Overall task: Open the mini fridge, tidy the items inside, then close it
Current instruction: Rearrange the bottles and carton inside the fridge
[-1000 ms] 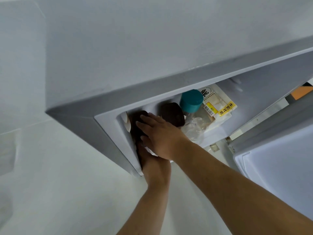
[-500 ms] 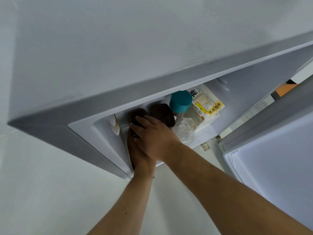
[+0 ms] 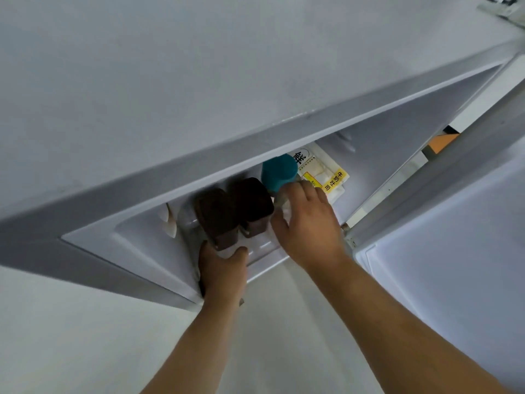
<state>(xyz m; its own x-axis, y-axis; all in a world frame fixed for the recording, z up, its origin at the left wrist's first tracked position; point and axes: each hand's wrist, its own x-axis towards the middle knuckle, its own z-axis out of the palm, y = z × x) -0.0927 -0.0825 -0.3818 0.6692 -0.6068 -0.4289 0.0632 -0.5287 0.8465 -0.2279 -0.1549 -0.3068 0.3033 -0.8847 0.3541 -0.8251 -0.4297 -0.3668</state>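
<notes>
I look down over the grey top of the mini fridge (image 3: 199, 81) into its open compartment. Two dark brown lidded containers stand side by side inside, the left one (image 3: 217, 217) and the right one (image 3: 252, 206). My left hand (image 3: 223, 270) grips the base of the left brown container from the front. To the right stands a clear bottle with a teal cap (image 3: 278, 172), and my right hand (image 3: 308, 220) is wrapped around its body below the cap. A white bread bag with a yellow label (image 3: 326, 172) lies behind the bottle.
The fridge door (image 3: 454, 251) hangs open at the right, its white inner face toward me. An orange item (image 3: 443, 142) shows in the gap behind the door's edge. The pale floor (image 3: 85, 336) spreads below the fridge.
My right hand has left the brown container and moved right onto the teal-capped bottle. My left hand has slid down to the base of the left brown container, and both brown containers now show fully.
</notes>
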